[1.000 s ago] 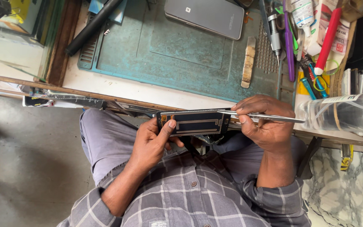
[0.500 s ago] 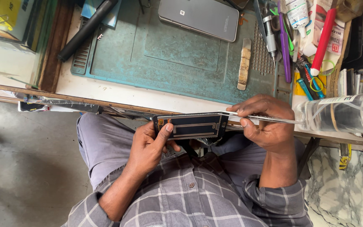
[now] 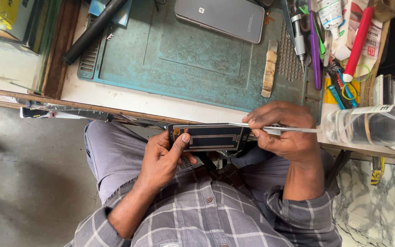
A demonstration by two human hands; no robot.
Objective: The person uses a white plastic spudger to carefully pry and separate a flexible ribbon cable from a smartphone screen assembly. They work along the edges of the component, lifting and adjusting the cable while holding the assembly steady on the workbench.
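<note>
We are seeing the left hand [image 3: 163, 158] curling up from below, thumb pressing flat across the front and fingers wrapping behind in a firm grasp. The right hand [image 3: 284, 132] is arching over from the right, fingertips pinching together, wrist bending, both forearms angling inward from plaid sleeves.

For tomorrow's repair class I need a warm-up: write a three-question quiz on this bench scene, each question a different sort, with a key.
1. True or false: the left hand grips the dark phone panel with its thumb on the face.
2. Which tool does the right hand hold? A) red pen B) thin metal tool C) purple tweezers
3. Fill in: the grey phone lies on the ____ mat.

Key: 1 true; 2 B; 3 teal.
</note>
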